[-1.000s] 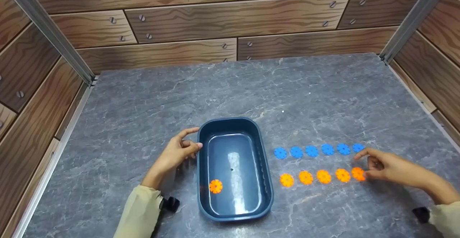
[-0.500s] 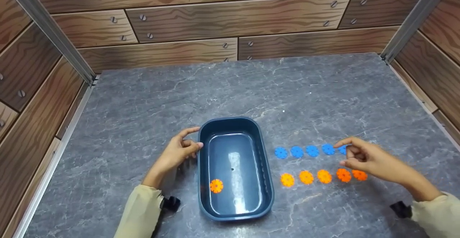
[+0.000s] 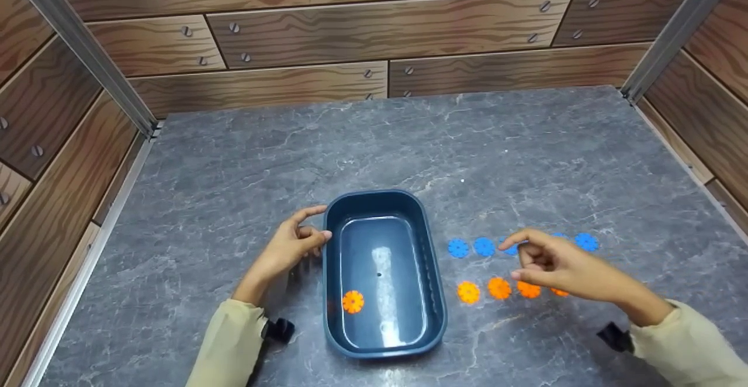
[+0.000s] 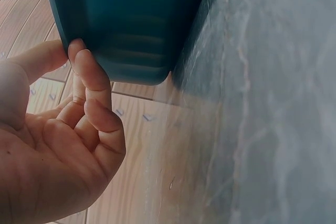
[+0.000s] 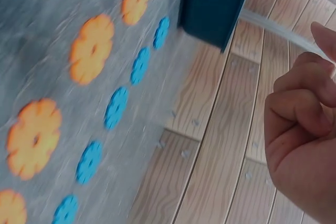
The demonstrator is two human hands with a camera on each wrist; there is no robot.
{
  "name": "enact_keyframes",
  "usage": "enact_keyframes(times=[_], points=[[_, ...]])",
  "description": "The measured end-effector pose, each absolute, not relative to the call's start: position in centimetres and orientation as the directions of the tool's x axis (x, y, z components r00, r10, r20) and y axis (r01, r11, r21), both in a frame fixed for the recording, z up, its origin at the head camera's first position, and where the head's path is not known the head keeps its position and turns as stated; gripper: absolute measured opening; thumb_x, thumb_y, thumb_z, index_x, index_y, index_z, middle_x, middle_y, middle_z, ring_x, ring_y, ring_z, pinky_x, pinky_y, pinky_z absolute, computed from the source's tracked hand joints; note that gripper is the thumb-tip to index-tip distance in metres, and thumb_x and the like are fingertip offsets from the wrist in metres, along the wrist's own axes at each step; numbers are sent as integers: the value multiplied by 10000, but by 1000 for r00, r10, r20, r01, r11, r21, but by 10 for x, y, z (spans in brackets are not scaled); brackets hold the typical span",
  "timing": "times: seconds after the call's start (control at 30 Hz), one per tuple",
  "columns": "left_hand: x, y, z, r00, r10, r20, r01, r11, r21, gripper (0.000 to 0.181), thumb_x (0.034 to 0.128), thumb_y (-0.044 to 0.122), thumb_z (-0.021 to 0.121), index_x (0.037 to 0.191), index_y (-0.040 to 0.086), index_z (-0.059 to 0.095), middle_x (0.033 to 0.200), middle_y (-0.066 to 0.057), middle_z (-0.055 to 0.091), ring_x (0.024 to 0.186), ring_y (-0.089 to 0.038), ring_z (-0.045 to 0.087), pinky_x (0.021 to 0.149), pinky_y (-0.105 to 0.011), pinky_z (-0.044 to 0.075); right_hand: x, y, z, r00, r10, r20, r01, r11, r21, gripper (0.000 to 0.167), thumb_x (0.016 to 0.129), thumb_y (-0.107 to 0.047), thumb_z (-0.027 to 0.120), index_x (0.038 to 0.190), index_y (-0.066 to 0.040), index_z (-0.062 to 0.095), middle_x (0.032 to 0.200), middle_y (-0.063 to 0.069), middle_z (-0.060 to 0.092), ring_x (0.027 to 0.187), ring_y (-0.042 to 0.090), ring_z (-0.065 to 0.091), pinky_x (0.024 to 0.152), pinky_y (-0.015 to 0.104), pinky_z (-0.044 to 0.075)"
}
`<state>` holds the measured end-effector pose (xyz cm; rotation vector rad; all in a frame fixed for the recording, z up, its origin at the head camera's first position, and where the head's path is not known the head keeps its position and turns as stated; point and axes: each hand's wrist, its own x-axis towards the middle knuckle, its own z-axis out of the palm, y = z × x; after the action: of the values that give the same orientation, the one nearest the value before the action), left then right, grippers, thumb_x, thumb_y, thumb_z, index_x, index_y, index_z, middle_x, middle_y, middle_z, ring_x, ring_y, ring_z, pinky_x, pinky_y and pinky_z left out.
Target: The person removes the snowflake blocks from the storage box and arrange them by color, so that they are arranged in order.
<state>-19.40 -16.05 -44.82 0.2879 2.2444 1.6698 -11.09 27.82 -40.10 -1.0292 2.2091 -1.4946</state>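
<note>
A dark blue plastic tub (image 3: 403, 340) stands on the table with one orange flower-shaped disc (image 3: 353, 302) inside. My left hand (image 3: 285, 248) is at the tub's left wall, thumb and a finger pinching the rim, as the left wrist view also shows. To the right of the tub, several blue flower-shaped discs (image 3: 458, 248) lie in a row. Nearer me runs a row of several orange discs (image 3: 468, 292). Over these rows hovers my right hand (image 3: 564, 267), index finger and thumb apart, other fingers curled, nothing visible in it. It hides some discs.
The grey marbled table (image 3: 280, 153) is bounded by wood-patterned walls (image 3: 385, 24) at the back and both sides. Metal posts (image 3: 672, 30) rise at the back corners. A black wrist strap piece (image 3: 280, 330) sits by the left sleeve.
My right hand has moved left over the rows, from their right end towards the tub. The left hand stays at the tub's rim. The discs have not moved.
</note>
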Motion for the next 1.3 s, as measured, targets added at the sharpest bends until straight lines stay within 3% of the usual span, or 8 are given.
enact_keyframes(times=[0.2,0.5,0.77,0.93,1.3], points=[[-194,-161,-448,-928,344,-141,-36,295,955,550,928,151,639,1423,57,418,701,43,604,643,-160,549,574,-249,400,-116,255,-399,-675,-728,121,-366,187,-912,402,923,69,555,1296,-50,464,654,125,396,467,179,298,409,252,299],[-194,-160,-449,-926,348,-145,-43,286,957,551,928,140,638,1424,53,415,704,41,607,637,-156,547,566,-243,399,-125,209,-397,-646,-762,55,-336,218,-916,372,921,-50,620,1262,8,481,661,165,402,525,4,318,455,184,313],[-194,-160,-450,-922,359,-146,-45,275,960,554,926,134,636,1426,55,413,699,42,606,627,-155,538,559,-231,385,-134,177,-402,-587,-803,100,-408,188,-893,361,927,-119,634,1248,-27,497,655,98,396,567,-5,323,518,185,333],[-193,-161,-449,-923,355,-150,-50,275,960,556,925,121,632,1429,52,408,693,48,607,630,-156,549,560,-219,392,-139,158,-404,-587,-807,63,-411,230,-882,359,919,-198,657,1231,-85,521,658,51,399,585,-14,327,559,157,336],[-195,-161,-448,-924,354,-141,-38,284,958,557,926,123,633,1428,40,407,703,35,610,631,-160,548,568,-237,409,-153,119,-414,-587,-810,-4,-427,313,-848,399,900,-209,685,1232,-44,537,669,-67,415,569,-3,338,571,149,328]])
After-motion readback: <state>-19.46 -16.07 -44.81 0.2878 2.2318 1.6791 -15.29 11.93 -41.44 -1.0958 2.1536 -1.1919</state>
